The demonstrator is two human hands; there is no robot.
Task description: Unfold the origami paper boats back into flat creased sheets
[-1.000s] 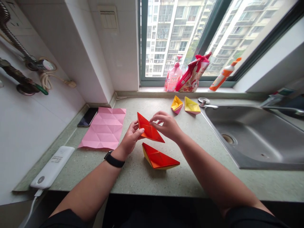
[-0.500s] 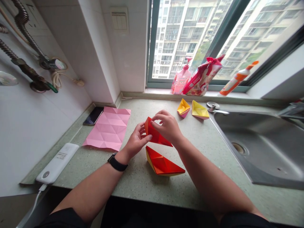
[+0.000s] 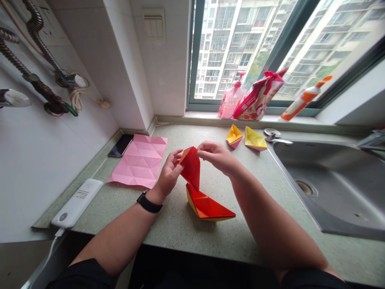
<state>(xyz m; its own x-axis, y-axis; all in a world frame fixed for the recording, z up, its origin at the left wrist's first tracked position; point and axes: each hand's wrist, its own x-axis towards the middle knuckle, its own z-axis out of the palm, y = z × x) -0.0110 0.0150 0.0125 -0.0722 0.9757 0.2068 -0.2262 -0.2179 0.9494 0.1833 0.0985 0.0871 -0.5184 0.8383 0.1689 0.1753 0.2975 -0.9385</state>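
Note:
A folded piece of red paper (image 3: 191,167) is up between my hands, one pointed end hanging down. My left hand (image 3: 170,172) pinches its left edge between thumb and fingers. At its upper right corner, my right hand (image 3: 213,155) grips the paper with thumb and fingertips. Just below, on the counter, sits a red and yellow paper boat (image 3: 207,205); the lower tip of the held paper overlaps it in view, and I cannot tell whether they touch. A creased pink paper sheet (image 3: 141,160) lies flat to the left of my left hand.
Two small folded paper boats, an orange-yellow one (image 3: 234,137) and a yellow one (image 3: 255,139), stand near the window. A phone (image 3: 120,145) and a white power bank (image 3: 77,204) lie left. The steel sink (image 3: 337,192) is right. Bottles and a red bag (image 3: 260,96) line the sill.
The red paper has been turned so that its long point now hangs down instead of reaching right. My right hand has shifted slightly right, to its upper corner.

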